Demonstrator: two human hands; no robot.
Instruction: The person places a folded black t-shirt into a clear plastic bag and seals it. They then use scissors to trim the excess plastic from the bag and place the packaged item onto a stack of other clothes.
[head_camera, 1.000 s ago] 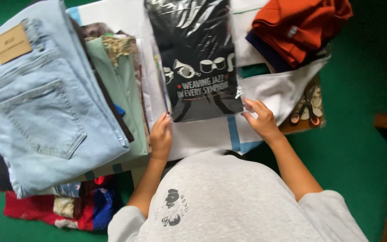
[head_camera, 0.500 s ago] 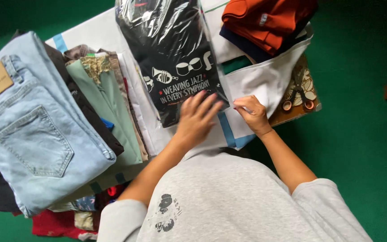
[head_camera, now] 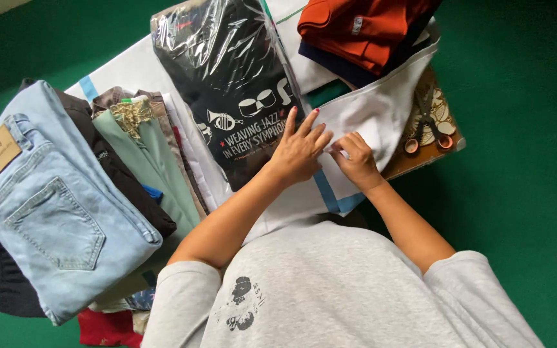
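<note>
Black printed shirt in a clear plastic bag (head_camera: 227, 84) lies flat mid-scene on a white sheet with blue stripe (head_camera: 330, 193), near end toward the person. Left hand (head_camera: 299, 149) rests palm-down on the bag's near right corner, fingers spread and flat, pressing, not gripping. Right hand (head_camera: 356, 158) sits just beside it, touching it, fingers curled in a pinch at the bag's edge where it meets a white cloth (head_camera: 372, 116); exactly what it pinches is hidden, likely the bag's flap or edge.

Change: a second ago both hands were apart at the two near corners of the bag. Half a second ago the left hand had crossed over toward the right corner. Now both hands are bunched together at that corner, so work has shifted from holding the bag square to handling its right edge. The bag itself has barely moved on the sheet.

Outward: left of the bag, a green folded garment (head_camera: 149, 161), then dark garments, then light blue jeans (head_camera: 53, 206) on top of the left stack. Far right, a folded orange garment (head_camera: 362, 29) over a navy one. Right of the white cloth, scissors (head_camera: 427, 122) on a patterned board. Green floor (head_camera: 517, 193) all round. Grey sweatshirt (head_camera: 330, 290) fills the near edge.
</note>
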